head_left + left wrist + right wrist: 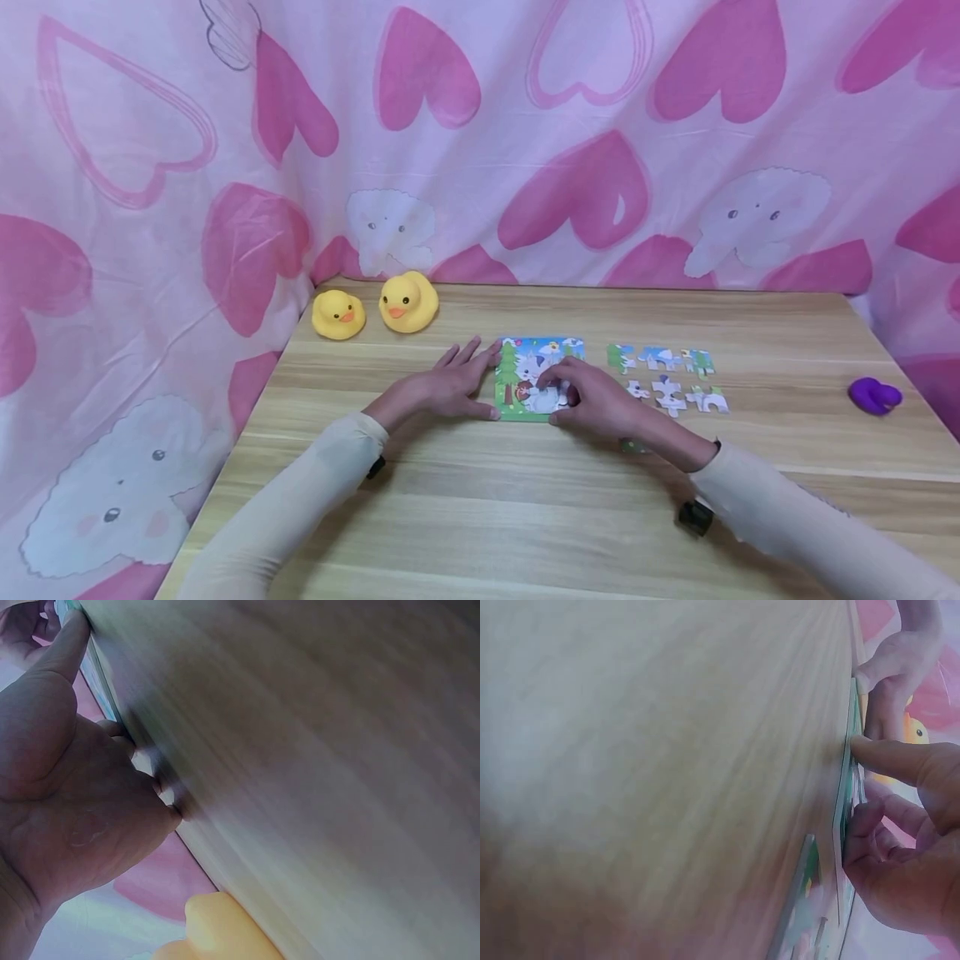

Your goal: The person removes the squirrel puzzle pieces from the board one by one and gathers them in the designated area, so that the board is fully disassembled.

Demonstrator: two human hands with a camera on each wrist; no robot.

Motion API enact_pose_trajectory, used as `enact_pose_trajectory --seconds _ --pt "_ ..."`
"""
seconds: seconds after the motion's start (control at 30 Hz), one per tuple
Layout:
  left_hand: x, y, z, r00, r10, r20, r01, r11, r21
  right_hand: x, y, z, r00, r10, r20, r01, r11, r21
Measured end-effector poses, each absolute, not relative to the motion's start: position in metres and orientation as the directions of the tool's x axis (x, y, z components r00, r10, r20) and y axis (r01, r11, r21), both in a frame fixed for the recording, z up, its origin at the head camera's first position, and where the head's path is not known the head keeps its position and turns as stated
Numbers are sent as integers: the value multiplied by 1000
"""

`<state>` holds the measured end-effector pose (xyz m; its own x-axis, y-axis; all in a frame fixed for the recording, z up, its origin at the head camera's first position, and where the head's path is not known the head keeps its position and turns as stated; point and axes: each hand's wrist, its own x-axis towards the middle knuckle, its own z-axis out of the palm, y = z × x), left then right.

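Observation:
A small jigsaw puzzle board (pixel 517 410) with a white animal and green trees lies on the table in the head view. My left hand (pixel 459 385) rests at its left side, fingers spread and thumb by the lower left corner. Over the board's right part, my right hand (pixel 603 400) touches it with bent fingers. In the right wrist view the right thumb (pixel 889 759) meets the board's near edge, apart from the fingers; no piece shows between them. Loose puzzle pieces (pixel 669 396) lie in rows to the right, partly behind the right hand.
Two yellow rubber ducks (pixel 408 302) stand at the table's back left. A purple duck-like toy (pixel 873 396) lies at the far right. One more piece (pixel 632 446) sits below the right forearm. A pink heart-patterned curtain (pixel 573 192) hangs behind the wooden table (pixel 480 517).

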<state>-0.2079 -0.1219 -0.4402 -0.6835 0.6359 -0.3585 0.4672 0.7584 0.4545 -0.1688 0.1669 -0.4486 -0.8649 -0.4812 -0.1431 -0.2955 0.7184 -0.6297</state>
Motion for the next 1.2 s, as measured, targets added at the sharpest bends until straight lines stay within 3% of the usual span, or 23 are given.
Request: enact_pose_trajectory --seconds 0.83,1.0,1.2 --pt "-209 -116 -440 -674 635 -377 460 760 459 -153 178 -448 -902 -425 -81 -255 674 -694" --pt "-209 -118 -440 -677 634 -374 460 761 457 -145 195 -444 -908 -414 -61 -251 656 -712" --pt "-209 -122 -441 -682 626 -378 453 768 453 -133 234 -443 -886 -463 13 -345 641 -685"
